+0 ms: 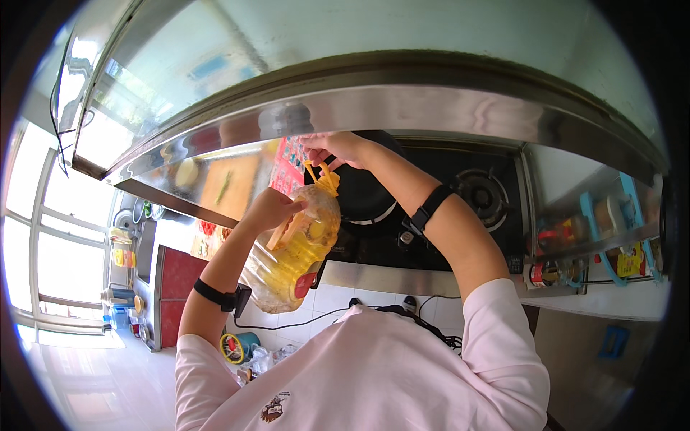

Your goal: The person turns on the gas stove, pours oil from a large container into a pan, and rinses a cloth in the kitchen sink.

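My left hand (pixel 276 211) grips the handle of a large clear plastic jug of yellow cooking oil (pixel 283 264), tilted with its neck towards the upper right. At the neck is a yellow cap (pixel 327 183) with a raised loop or lid. My right hand (pixel 337 151) is beside this cap, fingers partly spread; whether they touch it I cannot tell. Behind the jug's neck and my right forearm, a black pan (pixel 366 194) sits on the left burner of the black gas stove (pixel 431 253).
A steel-edged range hood (pixel 431 108) spans the view above my hands. Left of the stove lies a wooden cutting board (pixel 229 183) with a green vegetable piece. Bottles (pixel 555 273) stand in a rack at right. A blue bin (pixel 245 345) and a cable are on the floor.
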